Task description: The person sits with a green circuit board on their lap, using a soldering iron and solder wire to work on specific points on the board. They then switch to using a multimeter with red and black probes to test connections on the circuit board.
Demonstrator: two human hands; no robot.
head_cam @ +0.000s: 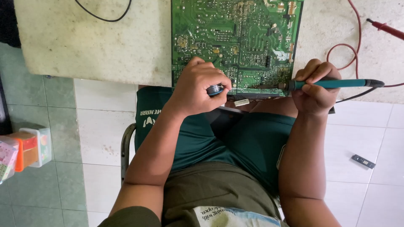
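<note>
A large green circuit board (235, 38) lies solder side up on a stained pale worktop (92, 46), its near edge hanging over my lap. My left hand (198, 86) is closed around a small spool of solder wire (215, 89) at the board's near edge. My right hand (314, 86) grips a soldering iron with a teal handle (336, 83); its dark tip (263, 87) points left and touches the board's near right corner region. The iron's cord runs off to the right.
A red probe (385, 28) and red lead loop (351, 50) lie on the worktop at right; a black cable (103, 17) at top left. Plastic containers (25, 147) stand on the tiled floor at left. A small dark strip (363, 161) lies on the floor at right.
</note>
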